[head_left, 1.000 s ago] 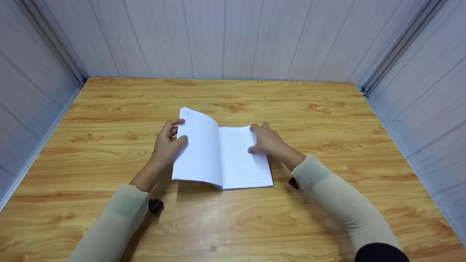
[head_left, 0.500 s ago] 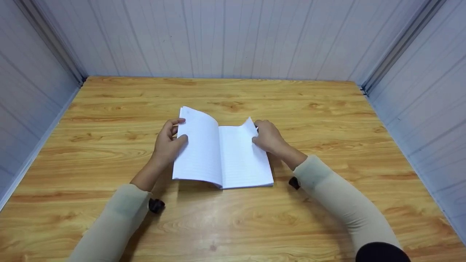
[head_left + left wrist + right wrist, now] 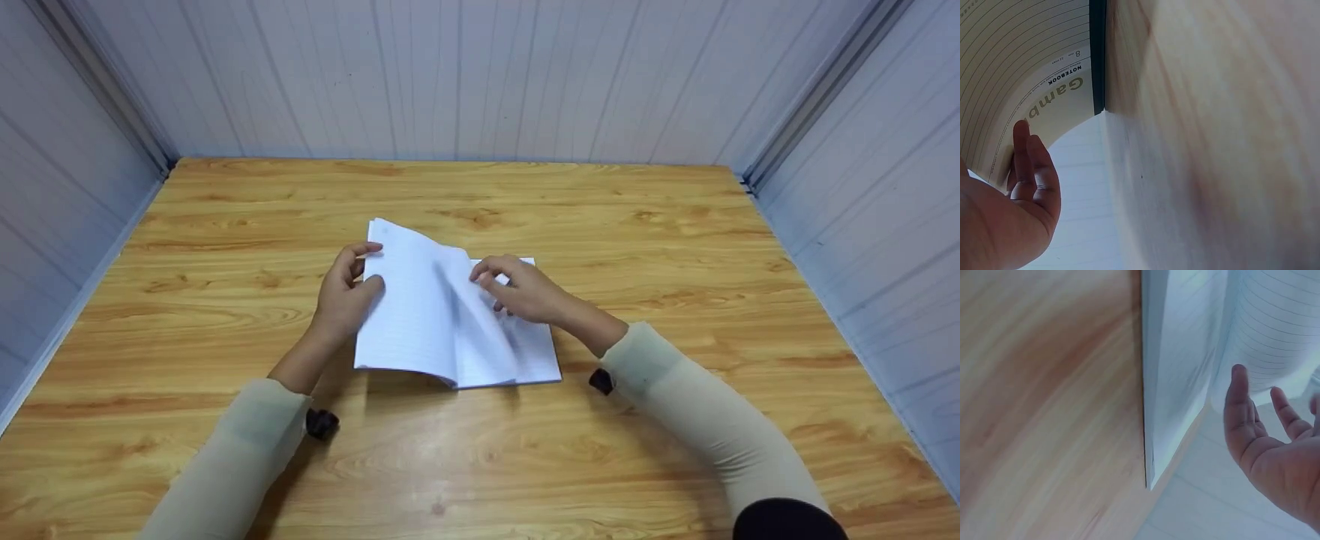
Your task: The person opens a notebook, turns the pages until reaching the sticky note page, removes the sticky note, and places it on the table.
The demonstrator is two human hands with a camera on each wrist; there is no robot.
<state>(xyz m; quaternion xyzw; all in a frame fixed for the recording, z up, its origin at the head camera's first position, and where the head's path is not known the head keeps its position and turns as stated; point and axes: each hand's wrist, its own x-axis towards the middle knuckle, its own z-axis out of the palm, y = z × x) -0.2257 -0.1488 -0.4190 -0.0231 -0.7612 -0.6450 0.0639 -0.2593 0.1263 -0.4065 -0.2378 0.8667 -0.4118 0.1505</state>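
An open lined notebook [image 3: 405,315] lies near the middle of the table. My left hand [image 3: 349,296] holds up its left half, thumb on the page and fingers behind the cover. In the left wrist view the cover [image 3: 1044,84] reads "NOTEBOOK" and has a dark spine strip. A leaf [image 3: 480,322] stands partly raised above the right half and curves leftward. My right hand [image 3: 525,289] is over the right half, its fingertips at that leaf. Its fingers are spread apart in the right wrist view, beside the curved lined page [image 3: 1275,332].
The notebook rests on a wood-grain table [image 3: 480,450]. Pale panel walls [image 3: 450,82] rise at the back and both sides. A dark rounded shape [image 3: 787,519] shows at the lower right edge.
My right hand first lifted the corner of a right-hand leaf, then moved left, and the leaf swung up toward the spine. The left hand has stayed in place.
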